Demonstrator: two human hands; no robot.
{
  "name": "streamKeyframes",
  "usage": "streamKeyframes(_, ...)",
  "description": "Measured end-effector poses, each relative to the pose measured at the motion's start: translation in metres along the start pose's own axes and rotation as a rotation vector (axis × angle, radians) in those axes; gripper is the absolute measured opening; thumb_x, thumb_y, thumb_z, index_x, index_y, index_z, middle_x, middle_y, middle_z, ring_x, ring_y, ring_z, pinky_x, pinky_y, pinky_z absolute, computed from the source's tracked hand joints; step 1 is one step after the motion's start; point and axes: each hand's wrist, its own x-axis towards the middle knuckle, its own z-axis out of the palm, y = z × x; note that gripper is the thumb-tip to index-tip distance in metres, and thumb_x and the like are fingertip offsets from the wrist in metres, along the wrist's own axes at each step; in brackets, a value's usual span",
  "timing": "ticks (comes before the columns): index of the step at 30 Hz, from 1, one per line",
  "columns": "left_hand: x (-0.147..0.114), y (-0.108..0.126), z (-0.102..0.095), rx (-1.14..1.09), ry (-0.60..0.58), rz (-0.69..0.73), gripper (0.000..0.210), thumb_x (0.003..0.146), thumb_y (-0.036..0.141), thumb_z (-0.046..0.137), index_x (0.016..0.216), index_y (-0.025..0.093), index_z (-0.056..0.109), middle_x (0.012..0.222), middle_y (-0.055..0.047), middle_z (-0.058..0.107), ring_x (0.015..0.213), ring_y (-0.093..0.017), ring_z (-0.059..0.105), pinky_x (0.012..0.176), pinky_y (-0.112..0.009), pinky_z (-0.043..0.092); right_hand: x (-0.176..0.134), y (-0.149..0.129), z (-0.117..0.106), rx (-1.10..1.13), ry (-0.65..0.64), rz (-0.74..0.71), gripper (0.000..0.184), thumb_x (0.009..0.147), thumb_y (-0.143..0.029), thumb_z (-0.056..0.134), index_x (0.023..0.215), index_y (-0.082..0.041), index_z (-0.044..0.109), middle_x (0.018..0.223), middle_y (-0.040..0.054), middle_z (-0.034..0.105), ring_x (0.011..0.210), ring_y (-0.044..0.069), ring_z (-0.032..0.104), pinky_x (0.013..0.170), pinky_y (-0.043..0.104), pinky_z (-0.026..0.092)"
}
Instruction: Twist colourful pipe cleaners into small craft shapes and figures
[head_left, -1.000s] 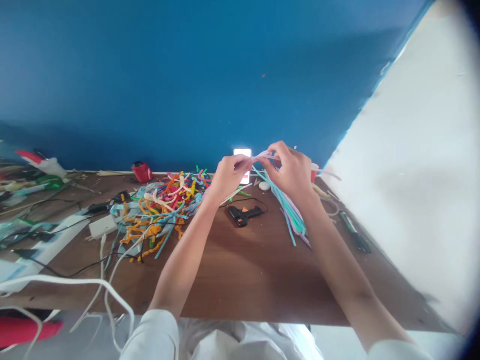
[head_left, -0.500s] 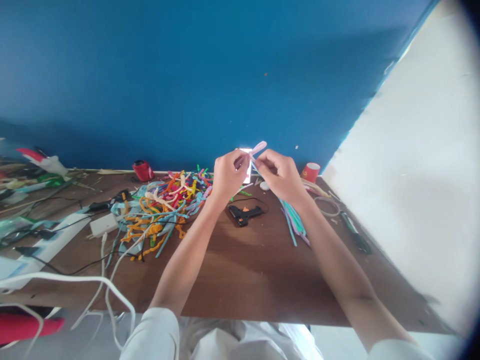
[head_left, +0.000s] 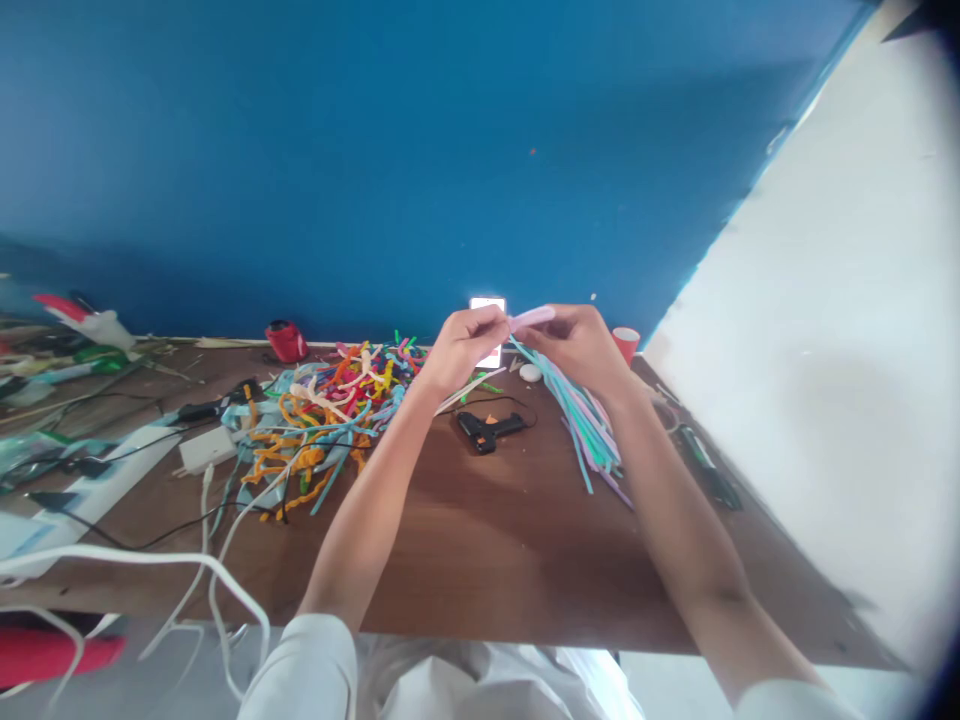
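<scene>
Above the back of the table, my left hand (head_left: 469, 345) pinches one end of a looped lilac pipe cleaner (head_left: 533, 318). My right hand (head_left: 577, 345) has its fingers closed on the other side of the same loop, close to the left fingertips. Just below the right hand, a bundle of blue, green and lilac pipe cleaners (head_left: 589, 425) lies slanting on the table; the hand hides part of it. A lit phone (head_left: 489, 304) stands behind the left hand, partly covered by it.
A black glue gun (head_left: 489, 430) lies mid-table. Left of it is a tangled heap of coloured pipe cleaners (head_left: 330, 400), with a red can (head_left: 286, 341) behind. White cables (head_left: 135, 553) and a power strip (head_left: 97, 495) run along the left. A red cup (head_left: 625, 343) stands at the back right.
The lilac loop has tipped from pointing up to lying nearly level toward the right. My right hand has shifted slightly right, and more of the bundle below shows.
</scene>
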Motion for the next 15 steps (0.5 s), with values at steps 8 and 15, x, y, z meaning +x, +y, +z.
streamKeyframes(8,-0.005,0.013,-0.003,0.150,-0.155,-0.131,0.029,0.084,0.031,0.055,0.060,0.017,0.048,0.058,0.005,0.033,0.056,-0.009,0.028,0.057,-0.029,0.018,0.006,0.010,-0.010,0.135,-0.119,-0.006,0.025,0.080,-0.042,0.074,0.077,-0.018,0.071,0.072,0.0013,0.066,0.067,0.014,0.056,0.064,0.029,0.040)
streamKeyframes(15,-0.005,0.011,0.012,0.490,-0.011,-0.138,0.031,0.082,0.026,0.051,0.058,0.018,0.033,0.058,0.004,0.025,0.060,-0.010,0.025,0.058,-0.031,0.016,0.000,-0.003,-0.013,0.113,-0.184,-0.021,0.025,0.088,-0.043,0.066,0.083,-0.018,0.069,0.078,0.0011,0.065,0.072,0.013,0.056,0.067,0.029,0.040)
